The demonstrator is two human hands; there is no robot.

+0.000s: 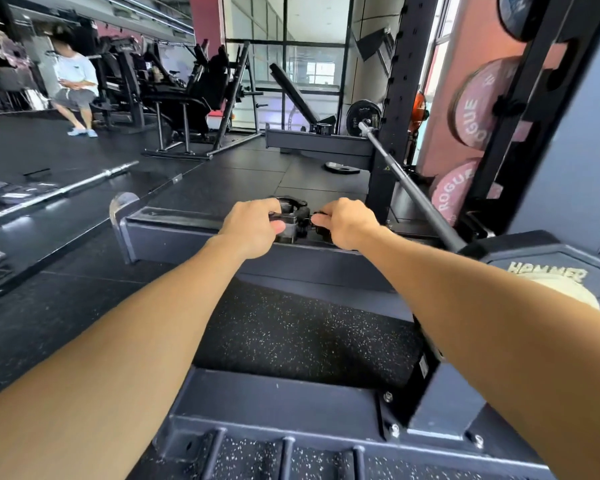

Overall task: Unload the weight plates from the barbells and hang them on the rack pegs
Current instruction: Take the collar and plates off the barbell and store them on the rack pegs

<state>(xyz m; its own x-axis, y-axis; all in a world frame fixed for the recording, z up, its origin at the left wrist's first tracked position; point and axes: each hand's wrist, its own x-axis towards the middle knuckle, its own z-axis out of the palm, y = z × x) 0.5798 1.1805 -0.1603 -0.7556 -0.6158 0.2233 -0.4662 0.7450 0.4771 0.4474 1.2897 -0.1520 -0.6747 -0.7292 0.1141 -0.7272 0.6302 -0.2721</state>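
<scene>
Left hand [253, 223] fingers curl round a black collar [293, 216] sitting on the platform's far frame rail [174, 233]; right hand [343, 221] pinches the collar's lever end beside it. A barbell [413, 188] slants through the rack [400, 98] at right. Pink plates [478, 105] hang on rack pegs; a black Hammer plate [548, 268] is on the bar's near end.

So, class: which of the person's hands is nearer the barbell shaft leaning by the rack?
Right. The right hand lies just left of the barbell shaft; the left hand lies farther left.
</scene>
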